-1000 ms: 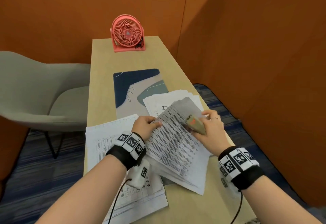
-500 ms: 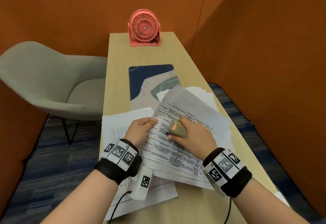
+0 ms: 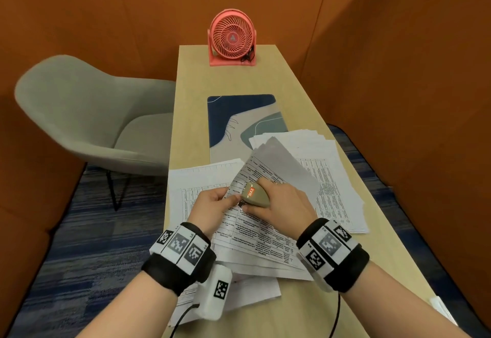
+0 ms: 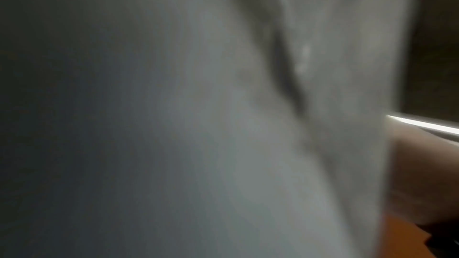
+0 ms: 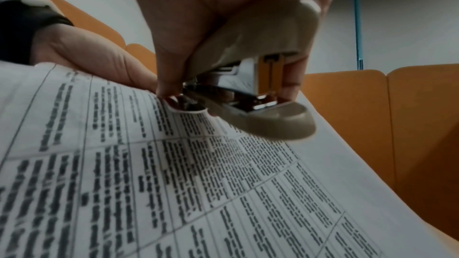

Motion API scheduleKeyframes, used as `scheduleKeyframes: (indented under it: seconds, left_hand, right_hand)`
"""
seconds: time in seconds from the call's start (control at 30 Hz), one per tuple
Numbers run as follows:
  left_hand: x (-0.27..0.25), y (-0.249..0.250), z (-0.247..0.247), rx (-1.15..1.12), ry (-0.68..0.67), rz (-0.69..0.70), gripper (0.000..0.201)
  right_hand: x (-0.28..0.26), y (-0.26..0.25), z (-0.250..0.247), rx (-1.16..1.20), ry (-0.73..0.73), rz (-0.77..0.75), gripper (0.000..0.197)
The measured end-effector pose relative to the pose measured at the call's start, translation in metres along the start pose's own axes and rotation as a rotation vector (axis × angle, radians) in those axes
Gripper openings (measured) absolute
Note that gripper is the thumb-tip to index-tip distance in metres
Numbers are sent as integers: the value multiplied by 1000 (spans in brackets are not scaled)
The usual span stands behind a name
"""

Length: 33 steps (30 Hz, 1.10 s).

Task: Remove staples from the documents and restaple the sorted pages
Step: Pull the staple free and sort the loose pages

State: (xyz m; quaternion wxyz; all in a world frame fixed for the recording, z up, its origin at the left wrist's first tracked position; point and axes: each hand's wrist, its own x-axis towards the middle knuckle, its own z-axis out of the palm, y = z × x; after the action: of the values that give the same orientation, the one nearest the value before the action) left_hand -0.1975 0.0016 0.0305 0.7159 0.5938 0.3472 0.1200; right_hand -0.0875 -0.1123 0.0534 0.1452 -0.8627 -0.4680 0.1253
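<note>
Right hand wraps its grip round the beige stapler, nose at the corner of the printed document, which lies over other sheets near the counter's front edge. Left hand pinches that same corner, thumb just beside the nose. Risk: the curled corner could tear, or the thumb get nipped, if the stapler bites askew.

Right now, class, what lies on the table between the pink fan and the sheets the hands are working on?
In the head view, bare tabletop behind, then a patterned blue-and-beige mat, lie between the fan and the sheets.
</note>
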Motion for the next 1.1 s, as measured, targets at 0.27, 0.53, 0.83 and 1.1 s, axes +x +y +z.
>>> scheduleKeyframes:
  seconds: [0.27,0.53,0.83,1.1]
  left_hand:
    - [2,4,-7,-103,8,-37,14]
    - [2,3,-6,-23,-9,-12,14]
    - [-2,4,3,-161,4,-39,14]
    - [-2,0,-4,-80,-54,-151,13]
  right_hand:
    - [0,4,-7,-79,-43,-37,42]
    - [4,-2,-5,-56,-57,-46,43]
    - [0,-3,-3,117,12,24,41]
    - [-7,3,9,168,69,85,45]
